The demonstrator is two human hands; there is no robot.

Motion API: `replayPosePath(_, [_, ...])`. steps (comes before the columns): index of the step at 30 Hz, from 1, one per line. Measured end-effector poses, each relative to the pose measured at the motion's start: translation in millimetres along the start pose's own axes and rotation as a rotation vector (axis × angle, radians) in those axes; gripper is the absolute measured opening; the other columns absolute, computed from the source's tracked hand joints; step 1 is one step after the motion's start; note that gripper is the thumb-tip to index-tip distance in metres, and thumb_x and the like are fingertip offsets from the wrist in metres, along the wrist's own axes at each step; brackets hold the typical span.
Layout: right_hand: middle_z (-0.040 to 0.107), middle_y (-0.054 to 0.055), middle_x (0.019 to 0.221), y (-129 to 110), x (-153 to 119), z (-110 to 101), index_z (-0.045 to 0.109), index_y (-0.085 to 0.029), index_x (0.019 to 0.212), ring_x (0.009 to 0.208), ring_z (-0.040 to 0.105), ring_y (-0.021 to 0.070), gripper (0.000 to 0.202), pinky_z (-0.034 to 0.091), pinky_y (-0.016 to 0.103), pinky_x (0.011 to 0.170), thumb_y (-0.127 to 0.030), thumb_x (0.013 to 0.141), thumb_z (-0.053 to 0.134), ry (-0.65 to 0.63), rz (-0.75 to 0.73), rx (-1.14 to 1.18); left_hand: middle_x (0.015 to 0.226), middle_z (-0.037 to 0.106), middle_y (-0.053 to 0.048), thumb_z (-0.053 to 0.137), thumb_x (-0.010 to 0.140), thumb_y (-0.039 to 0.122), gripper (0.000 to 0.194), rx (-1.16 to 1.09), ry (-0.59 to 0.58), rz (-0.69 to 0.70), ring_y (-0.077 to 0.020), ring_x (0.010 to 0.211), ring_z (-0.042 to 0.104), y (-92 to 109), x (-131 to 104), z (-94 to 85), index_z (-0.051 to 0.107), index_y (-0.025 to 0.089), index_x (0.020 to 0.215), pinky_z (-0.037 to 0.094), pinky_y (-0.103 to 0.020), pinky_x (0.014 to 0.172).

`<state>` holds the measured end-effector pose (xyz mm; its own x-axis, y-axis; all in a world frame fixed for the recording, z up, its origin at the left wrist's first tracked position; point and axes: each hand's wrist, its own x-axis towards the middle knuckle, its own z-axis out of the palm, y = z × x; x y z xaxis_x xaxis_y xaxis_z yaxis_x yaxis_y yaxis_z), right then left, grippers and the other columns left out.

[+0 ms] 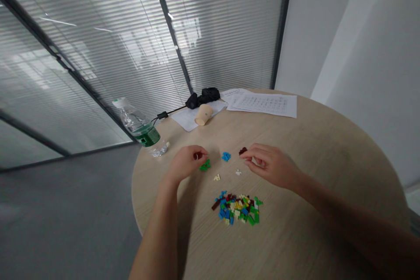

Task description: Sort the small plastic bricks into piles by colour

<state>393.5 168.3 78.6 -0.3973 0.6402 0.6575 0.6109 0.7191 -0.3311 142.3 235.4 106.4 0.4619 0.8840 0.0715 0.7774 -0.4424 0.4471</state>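
My left hand [188, 162] is curled, its thumb and fingertips pinched together just over a small pile of green toy bricks [205, 166]. Whatever is between those fingertips is hidden or too small to make out. On the other side, my right hand [271, 165] has its fingers loosely bent and apart from the thumb, the tips beside a little heap of dark brown bricks [243, 151]. Between the hands lie blue bricks [226, 156], white bricks [238, 172] and cream bricks [217, 177]. Closer to me is a larger mixed pile of coloured bricks [238, 208].
A clear bottle with a green label [147, 135] stands at the round table's [328, 148] left edge. Behind the hands, a paper cup [204, 114] lies on its side near a black bundle [209, 95] with a cord. Printed sheets [265, 104] lie at the back.
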Motion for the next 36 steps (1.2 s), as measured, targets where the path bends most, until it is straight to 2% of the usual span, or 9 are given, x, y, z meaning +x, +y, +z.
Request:
replayPosePath(3, [0.061, 0.003, 0.076, -0.5, -0.9, 2.3, 0.061, -0.016, 0.089, 0.062, 0.052, 0.01, 0.014, 0.041, 0.021, 0.059, -0.017, 0.083, 0.049, -0.021, -0.009, 0.009, 0.068, 0.062, -0.001, 0.052, 0.073, 0.032, 0.022, 0.187, -0.025, -0.09, -0.0116, 0.058, 0.051, -8.8, 0.1, -2.8, 0.068, 0.018, 0.078, 0.032, -0.022, 0.052])
replayPosePath(8, [0.064, 0.004, 0.082, 1.3, -2.4, 5.2, 0.063, -0.017, 0.087, 0.068, 0.055, 0.0112, 0.014, 0.042, 0.023, 0.064, -0.018, 0.083, 0.049, -0.112, -0.011, 0.028, 0.07, 0.063, -0.001, 0.052, 0.071, 0.034, 0.022, 0.278, -0.071, -0.151, -0.0131, 0.062, 0.054, -7.7, 0.9, -0.9, 0.068, 0.02, 0.079, 0.031, -0.022, 0.052])
replayPosePath(11, [0.064, 0.003, 0.078, 0.5, -2.1, 4.4, 0.065, -0.017, 0.081, 0.07, 0.056, 0.012, 0.012, 0.041, 0.023, 0.066, -0.017, 0.08, 0.053, -0.294, -0.015, 0.077, 0.071, 0.063, 0.0, 0.053, 0.07, 0.035, 0.022, 0.298, -0.091, -0.16, -0.0129, 0.063, 0.054, -7.2, 1.2, 0.2, 0.067, 0.021, 0.08, 0.029, -0.021, 0.051])
replayPosePath(15, [0.063, 0.001, 0.07, -3.9, -2.7, 2.3, 0.067, -0.016, 0.073, 0.06, 0.053, 0.0101, 0.011, 0.039, 0.021, 0.058, -0.013, 0.072, 0.056, -0.569, -0.003, 0.166, 0.072, 0.062, 0.0, 0.053, 0.071, 0.036, 0.022, 0.308, -0.1, -0.16, -0.0127, 0.063, 0.053, -8.3, 0.8, 1.5, 0.067, 0.021, 0.08, 0.028, -0.021, 0.05])
replayPosePath(19, [0.062, 0.0, 0.066, -3.2, -5.2, -1.4, 0.067, -0.015, 0.074, 0.054, 0.051, 0.0084, 0.014, 0.038, 0.019, 0.054, -0.011, 0.068, 0.055, -0.705, 0.048, 0.26, 0.071, 0.062, 0.0, 0.054, 0.071, 0.037, 0.022, 0.303, -0.102, -0.167, -0.0131, 0.062, 0.053, -8.4, 0.2, 1.7, 0.066, 0.021, 0.08, 0.029, -0.022, 0.051])
replayPosePath(24, [0.061, 0.0, 0.065, 1.6, -5.7, -7.0, 0.068, -0.014, 0.077, 0.054, 0.051, 0.0084, 0.016, 0.039, 0.019, 0.054, -0.012, 0.066, 0.056, -0.776, 0.108, 0.293, 0.073, 0.061, -0.001, 0.053, 0.072, 0.039, 0.024, 0.319, -0.088, -0.172, -0.0132, 0.062, 0.053, -5.9, 0.6, 2.8, 0.066, 0.021, 0.081, 0.029, -0.022, 0.051])
replayPosePath(30, [0.063, 0.001, 0.068, 1.3, -6.3, -5.0, 0.069, -0.015, 0.078, 0.056, 0.053, 0.0087, 0.018, 0.039, 0.019, 0.055, -0.012, 0.067, 0.055, -0.821, 0.146, 0.293, 0.075, 0.061, -0.002, 0.05, 0.076, 0.037, 0.023, 0.332, -0.013, -0.14, -0.0136, 0.063, 0.053, -1.2, 1.5, 6.8, 0.065, 0.02, 0.081, 0.029, -0.023, 0.051])
replayPosePath(32, [0.063, 0.001, 0.067, 1.4, -6.8, -3.7, 0.069, -0.015, 0.078, 0.056, 0.053, 0.0087, 0.018, 0.039, 0.019, 0.056, -0.013, 0.068, 0.055, -0.818, 0.145, 0.283, 0.076, 0.061, -0.002, 0.051, 0.076, 0.035, 0.021, 0.304, -0.017, -0.091, -0.0136, 0.064, 0.053, -0.6, 1.7, 8.0, 0.065, 0.02, 0.083, 0.03, -0.022, 0.052])
replayPosePath(36, [0.062, 0.0, 0.065, 2.3, -7.3, -2.7, 0.069, -0.015, 0.078, 0.054, 0.052, 0.0087, 0.017, 0.039, 0.02, 0.056, -0.013, 0.068, 0.055, -0.787, 0.146, 0.268, 0.082, 0.06, -0.001, 0.052, 0.076, 0.03, 0.017, 0.21, -0.081, 0.121, -0.0131, 0.072, 0.054, 0.0, 2.8, 11.7, 0.065, 0.021, 0.084, 0.037, -0.022, 0.062])
